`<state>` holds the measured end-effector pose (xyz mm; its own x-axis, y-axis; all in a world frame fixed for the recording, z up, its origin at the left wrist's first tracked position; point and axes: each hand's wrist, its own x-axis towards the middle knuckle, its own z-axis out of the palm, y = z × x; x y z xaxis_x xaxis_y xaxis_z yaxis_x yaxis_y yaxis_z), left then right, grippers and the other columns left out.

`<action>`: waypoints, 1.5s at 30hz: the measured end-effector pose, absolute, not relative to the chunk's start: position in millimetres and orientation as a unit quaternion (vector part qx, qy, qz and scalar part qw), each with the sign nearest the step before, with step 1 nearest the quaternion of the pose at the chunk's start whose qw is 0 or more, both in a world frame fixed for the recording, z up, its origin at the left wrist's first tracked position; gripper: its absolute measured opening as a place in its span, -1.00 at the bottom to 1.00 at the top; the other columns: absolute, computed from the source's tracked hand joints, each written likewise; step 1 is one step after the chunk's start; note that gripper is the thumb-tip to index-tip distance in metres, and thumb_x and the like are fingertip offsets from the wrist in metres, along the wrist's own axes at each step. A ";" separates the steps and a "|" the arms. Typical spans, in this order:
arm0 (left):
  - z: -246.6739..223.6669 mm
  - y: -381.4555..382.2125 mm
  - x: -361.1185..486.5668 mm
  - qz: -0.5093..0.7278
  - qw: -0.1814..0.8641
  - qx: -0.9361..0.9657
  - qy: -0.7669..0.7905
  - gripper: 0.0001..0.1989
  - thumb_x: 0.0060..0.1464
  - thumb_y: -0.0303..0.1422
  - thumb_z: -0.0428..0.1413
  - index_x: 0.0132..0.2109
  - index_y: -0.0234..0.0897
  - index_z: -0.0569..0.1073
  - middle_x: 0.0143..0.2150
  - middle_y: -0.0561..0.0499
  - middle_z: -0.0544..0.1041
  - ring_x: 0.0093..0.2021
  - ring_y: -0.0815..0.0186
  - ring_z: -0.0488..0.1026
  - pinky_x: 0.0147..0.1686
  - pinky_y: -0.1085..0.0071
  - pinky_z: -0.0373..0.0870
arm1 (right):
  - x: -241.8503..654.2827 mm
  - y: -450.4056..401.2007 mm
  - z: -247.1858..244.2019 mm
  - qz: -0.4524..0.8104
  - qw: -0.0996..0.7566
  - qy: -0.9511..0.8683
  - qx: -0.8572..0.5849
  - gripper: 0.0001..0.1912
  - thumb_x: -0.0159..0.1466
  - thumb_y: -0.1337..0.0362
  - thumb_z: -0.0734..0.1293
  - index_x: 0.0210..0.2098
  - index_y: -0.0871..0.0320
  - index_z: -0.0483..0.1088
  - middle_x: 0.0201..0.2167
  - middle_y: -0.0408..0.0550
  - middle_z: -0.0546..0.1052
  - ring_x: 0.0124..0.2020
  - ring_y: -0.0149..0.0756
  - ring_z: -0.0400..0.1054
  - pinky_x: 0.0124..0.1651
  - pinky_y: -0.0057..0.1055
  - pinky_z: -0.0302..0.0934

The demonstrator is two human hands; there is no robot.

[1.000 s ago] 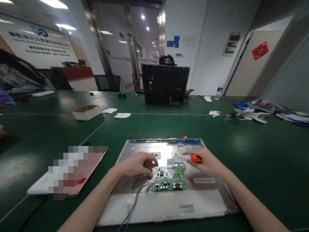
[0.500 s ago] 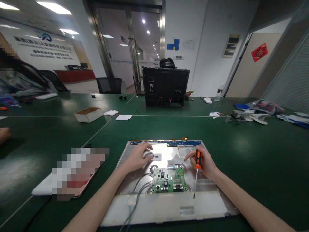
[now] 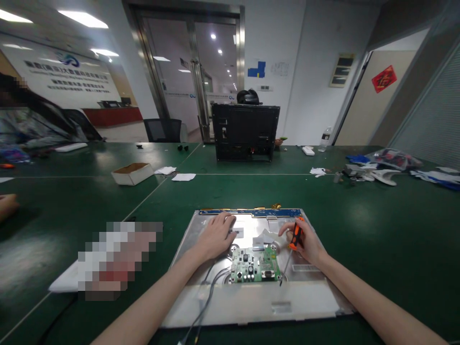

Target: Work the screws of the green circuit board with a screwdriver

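A metal-backed display panel [image 3: 312,298] lies flat on the table before me, with a green circuit board [image 3: 256,265] on its middle and a blue circuit strip [image 3: 287,212] along its far edge. My left hand [image 3: 217,235] rests on the panel's metal back, left of the green board, fingers stretched out. In my right hand [image 3: 305,244] is an orange and black screwdriver [image 3: 296,234]; its shaft slants down towards the board's near right corner. Whether the tip touches there I cannot tell. By my right fingers a pale strip of tape or film [image 3: 270,235] sticks up. Grey cables [image 3: 212,292] leave the board's left side.
Left of the panel lies a partly blurred white and pinkish object [image 3: 64,278]. Further off are an open white box [image 3: 132,174], papers [image 3: 184,177], and an upright black monitor frame [image 3: 246,132]. Another person's hand [image 3: 7,206] is at the left edge. Loose parts [image 3: 362,171] lie far right.
My left hand has shifted right and lies flatter on the panel. The screwdriver has tilted, its tip moving left towards the board's near right corner. The panel appears slightly shifted right.
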<state>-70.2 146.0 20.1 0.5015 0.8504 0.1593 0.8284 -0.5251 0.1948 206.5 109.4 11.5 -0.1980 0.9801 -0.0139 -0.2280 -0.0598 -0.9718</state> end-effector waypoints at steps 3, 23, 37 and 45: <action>18.6 141.9 -65.8 0.123 0.037 0.869 0.479 -0.69 0.19 -0.31 -0.09 0.06 -0.29 0.24 0.12 -0.19 0.28 0.19 0.07 0.15 0.15 0.13 0.06 | 211.1 106.3 12.2 0.611 0.490 -0.477 -0.400 -0.40 0.13 -0.22 0.14 -0.59 0.20 0.39 -0.83 -0.31 0.01 -0.80 -0.56 -0.28 -0.71 -0.47 -0.42; 25.5 134.2 -55.8 0.152 0.080 0.865 0.471 -0.84 0.13 -0.31 -0.02 -0.16 -0.26 0.29 -0.11 -0.11 0.36 -0.03 0.10 0.27 -0.01 0.19 0.18 | 151.3 125.7 56.7 0.661 0.504 -0.430 -0.351 -0.41 0.12 -0.19 0.14 -0.58 0.23 0.41 -0.84 -0.28 0.12 -0.81 -0.57 -0.22 -0.73 -0.50 -0.39; 30.6 135.6 -62.4 0.150 0.141 0.880 0.428 -0.88 0.13 -0.49 -0.05 -0.30 -0.28 0.38 -0.27 -0.08 0.44 -0.25 0.20 0.36 -0.27 0.34 0.25 | 145.2 122.1 36.5 0.653 0.545 -0.398 -0.343 -0.44 0.06 -0.20 0.21 -0.62 0.21 0.37 -0.86 -0.27 0.15 -0.82 -0.57 -0.20 -0.74 -0.52 -0.39; 38.3 135.0 -66.1 0.138 0.179 0.876 0.426 -0.88 0.12 -0.48 -0.02 -0.32 -0.28 0.40 -0.28 -0.06 0.46 -0.27 0.22 0.38 -0.27 0.36 0.27 | 140.5 120.9 38.0 0.652 0.549 -0.387 -0.353 -0.43 0.03 -0.21 0.24 -0.61 0.23 0.41 -0.84 -0.27 0.13 -0.82 -0.58 -0.14 -0.76 -0.54 -0.37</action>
